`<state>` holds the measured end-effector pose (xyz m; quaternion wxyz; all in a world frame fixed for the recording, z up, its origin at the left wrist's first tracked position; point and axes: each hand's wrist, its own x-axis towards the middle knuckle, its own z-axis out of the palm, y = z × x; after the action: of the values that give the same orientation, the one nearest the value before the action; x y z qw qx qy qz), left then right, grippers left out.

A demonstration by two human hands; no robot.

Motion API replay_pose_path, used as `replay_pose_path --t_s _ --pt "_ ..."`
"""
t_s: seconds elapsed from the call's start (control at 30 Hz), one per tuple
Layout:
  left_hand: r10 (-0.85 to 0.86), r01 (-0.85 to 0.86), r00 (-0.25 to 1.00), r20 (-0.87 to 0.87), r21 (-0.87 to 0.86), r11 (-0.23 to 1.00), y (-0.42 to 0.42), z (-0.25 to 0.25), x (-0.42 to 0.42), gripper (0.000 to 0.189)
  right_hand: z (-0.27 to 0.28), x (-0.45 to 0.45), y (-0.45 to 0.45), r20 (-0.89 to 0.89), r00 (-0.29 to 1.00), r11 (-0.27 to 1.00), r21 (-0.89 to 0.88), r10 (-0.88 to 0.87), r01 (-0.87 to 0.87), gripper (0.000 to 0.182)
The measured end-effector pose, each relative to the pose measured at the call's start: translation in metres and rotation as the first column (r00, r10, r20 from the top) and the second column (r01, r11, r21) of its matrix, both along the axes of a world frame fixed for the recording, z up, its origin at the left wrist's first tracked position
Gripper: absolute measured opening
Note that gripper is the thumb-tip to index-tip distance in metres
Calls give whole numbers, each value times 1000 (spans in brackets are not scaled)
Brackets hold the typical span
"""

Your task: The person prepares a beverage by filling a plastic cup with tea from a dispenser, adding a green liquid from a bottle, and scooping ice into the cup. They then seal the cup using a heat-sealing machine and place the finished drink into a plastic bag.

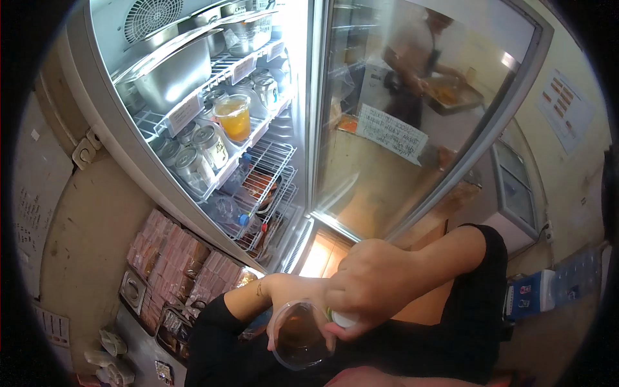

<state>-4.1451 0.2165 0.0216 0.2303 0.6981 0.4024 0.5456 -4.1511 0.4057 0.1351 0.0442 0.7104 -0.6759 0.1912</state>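
My left hand (297, 295) is closed around a clear plastic cup (303, 336) that has brown liquid in it. Against the cup's right side, my right hand (372, 285) grips a small white, round object (344, 318) with a green edge; most of it is hidden by my fingers. Both hands are close together in front of my dark clothing. Beyond them stands an open lit refrigerator, where a clear lidded cup of orange-yellow liquid (236, 118) sits on a wire shelf beside several metal cans (209, 141).
The refrigerator's glass door (367, 159) stands open at the right, with a person holding a metal tray (452, 94) seen in the glass. At lower left, stacked pink packages (167, 251) lie by metal trays (133, 292) on a counter. Large steel containers (174, 72) fill the top shelf.
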Motion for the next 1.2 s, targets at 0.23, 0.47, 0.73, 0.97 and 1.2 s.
replay_pose_path --t_s 0.23,0.47,0.73,0.97,1.2 --pt "-186 182 982 -20 -137 974 18 -27 1 82 -3 -4 -14 87 914 918 -42 397 -395 35" --pt "-145 143 989 -22 -83 986 12 -16 -5 84 3 -4 -36 190 760 769 37 622 -638 25" --pt "-2 3 1000 24 -35 999 -11 -16 -8 85 55 -10 -21 -134 986 897 440 98 -29 28" --pt "117 -116 990 73 -23 993 -27 -14 -2 87 43 -31 -32 -47 925 921 124 377 -369 26" --pt "140 -142 987 72 27 989 -38 -12 -6 89 53 -33 -40 26 990 840 527 136 -129 33"
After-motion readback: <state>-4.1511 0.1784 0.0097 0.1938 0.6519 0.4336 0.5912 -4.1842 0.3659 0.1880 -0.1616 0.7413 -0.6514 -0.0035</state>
